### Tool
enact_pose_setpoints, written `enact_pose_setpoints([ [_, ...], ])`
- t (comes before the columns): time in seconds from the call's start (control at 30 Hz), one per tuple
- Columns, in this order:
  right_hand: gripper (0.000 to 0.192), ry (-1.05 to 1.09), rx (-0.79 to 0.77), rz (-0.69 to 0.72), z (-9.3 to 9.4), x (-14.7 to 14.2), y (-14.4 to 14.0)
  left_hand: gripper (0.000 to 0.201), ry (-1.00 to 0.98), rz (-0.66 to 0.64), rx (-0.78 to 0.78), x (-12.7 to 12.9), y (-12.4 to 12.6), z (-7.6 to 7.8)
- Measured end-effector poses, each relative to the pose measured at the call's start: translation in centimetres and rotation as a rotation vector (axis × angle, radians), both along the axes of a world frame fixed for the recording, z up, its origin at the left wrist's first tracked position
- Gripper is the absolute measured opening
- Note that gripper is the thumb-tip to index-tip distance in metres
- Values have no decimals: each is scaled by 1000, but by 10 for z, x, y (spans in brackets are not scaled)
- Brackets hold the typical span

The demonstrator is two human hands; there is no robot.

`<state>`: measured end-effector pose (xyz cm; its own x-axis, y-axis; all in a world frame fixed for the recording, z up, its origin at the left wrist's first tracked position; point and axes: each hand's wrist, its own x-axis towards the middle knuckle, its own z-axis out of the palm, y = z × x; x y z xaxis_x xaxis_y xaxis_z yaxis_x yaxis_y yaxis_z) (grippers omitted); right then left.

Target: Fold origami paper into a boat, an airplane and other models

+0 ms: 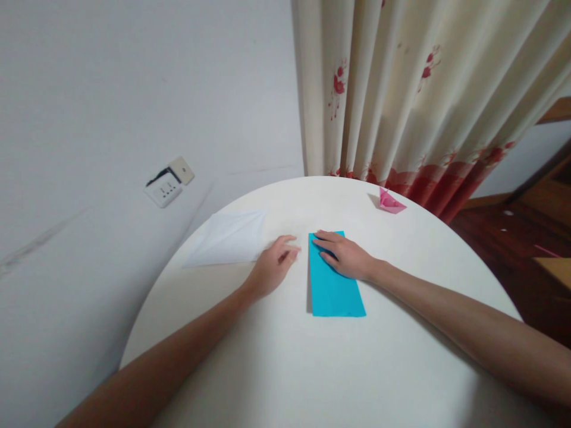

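Note:
A blue sheet of paper (pixel 334 297), folded into a long rectangle, lies on the white round table (pixel 250 368). My right hand (pixel 341 254) rests flat on its upper part with the fingers spread, pointing left. Just left of the paper, my left hand (pixel 274 267) hovers or rests by the tabletop. Its fingers are apart and slightly curled, with nothing visible between them, and it does not touch the blue paper.
White paper or a flat white packet (pixel 229 238) lies behind my left hand. A small pink folded paper boat (pixel 391 203) stands near the table's far right edge. Beyond are a wall with a socket (pixel 163 190) and a flowered curtain (pixel 401 95).

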<state>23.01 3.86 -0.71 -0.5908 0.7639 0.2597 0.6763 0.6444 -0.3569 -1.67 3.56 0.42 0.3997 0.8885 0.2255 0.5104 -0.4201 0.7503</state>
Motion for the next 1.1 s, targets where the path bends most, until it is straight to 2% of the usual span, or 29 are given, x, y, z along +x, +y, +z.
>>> enact_pose_setpoints([
  [0.07,45,-9,6,-2,1,0,0,41,-12,41,215,-1,1,0],
  [0.13,45,-25,8,-1,2,-1,0,42,-2,56,316,-1,2,-1],
  [0.37,46,-48,-10,-10,2,0,0,23,-22,92,246,0,1,-4],
  [0.63,46,-31,-4,-13,-1,-1,1,23,-141,204,166,-2,2,0],
  [0.87,45,18,2,-8,-5,-1,3,22,-177,238,190,-4,2,3],
  [0.97,45,4,11,-10,-5,-1,2,22,-114,195,217,-3,0,3],
  [1.1,45,-15,4,-11,-2,-2,1,25,103,7,318,2,-8,2],
])
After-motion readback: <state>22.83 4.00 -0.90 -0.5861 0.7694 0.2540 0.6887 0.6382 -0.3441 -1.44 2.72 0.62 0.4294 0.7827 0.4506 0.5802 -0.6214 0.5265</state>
